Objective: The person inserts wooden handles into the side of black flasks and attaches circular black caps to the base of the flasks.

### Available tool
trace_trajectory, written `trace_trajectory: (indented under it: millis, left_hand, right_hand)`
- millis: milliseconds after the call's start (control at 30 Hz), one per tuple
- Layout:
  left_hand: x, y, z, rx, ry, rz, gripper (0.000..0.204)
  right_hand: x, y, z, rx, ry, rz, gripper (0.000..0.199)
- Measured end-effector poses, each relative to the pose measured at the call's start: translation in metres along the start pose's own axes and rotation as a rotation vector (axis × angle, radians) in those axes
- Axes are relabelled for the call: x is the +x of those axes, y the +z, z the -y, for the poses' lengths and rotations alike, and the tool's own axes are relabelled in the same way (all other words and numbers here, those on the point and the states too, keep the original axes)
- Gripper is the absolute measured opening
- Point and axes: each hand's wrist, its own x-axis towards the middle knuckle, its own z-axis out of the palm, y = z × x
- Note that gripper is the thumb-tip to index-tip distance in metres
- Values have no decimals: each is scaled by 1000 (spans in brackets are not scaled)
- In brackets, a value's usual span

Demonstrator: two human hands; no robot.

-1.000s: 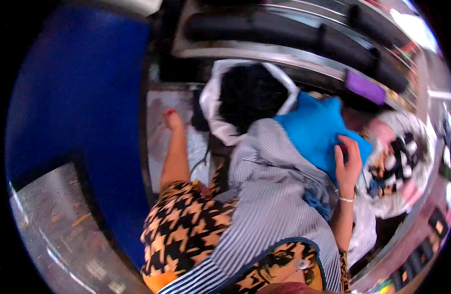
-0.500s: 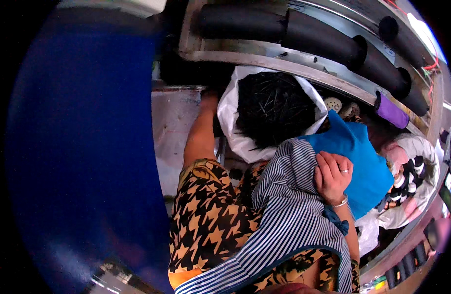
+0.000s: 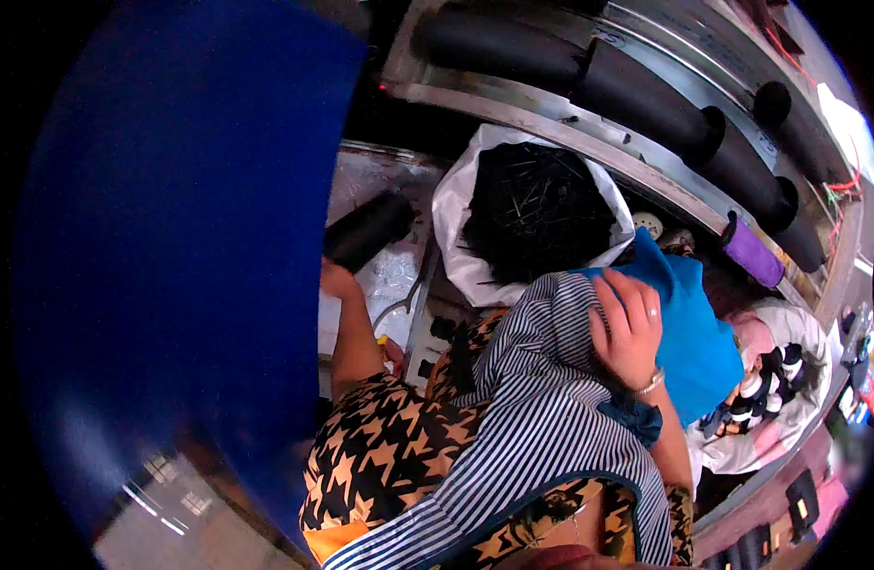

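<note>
The right hand [image 3: 629,332], fingers loosely spread, rests on a striped apron [image 3: 551,418]; the left hand [image 3: 339,279], its grip impossible to tell, is at one black roll [image 3: 370,231], left of one white sack [image 3: 455,204] of black strips [image 3: 537,214]. Beyond, four dark rolls [image 3: 641,100] line up.

I see a purple cylindrical roll [image 3: 754,252] and a pinkish-white bag [image 3: 755,458] right of the white sack [image 3: 454,204] of black strips [image 3: 537,214].

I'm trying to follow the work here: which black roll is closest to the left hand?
The black roll just beyond the left hand, beside the blue surface. It lies apart from the black rolls on the metal rack.
</note>
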Motion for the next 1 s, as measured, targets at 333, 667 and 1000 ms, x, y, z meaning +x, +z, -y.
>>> trace_trajectory:
  millis: [333,667,1000]
  left_hand:
    - [21,-178,-265,-1537,-714,993,50]
    - [-70,-199,-390,-1539,-562,1790,38]
    - [-58,-163,-380,-1559,-610,1878,39]
  right_hand:
    - [51,23,50,118,-31,61,59]
    - [22,-4,31,-99,164,97,53]
    - [-23,-45,-4,100,336,-234,35]
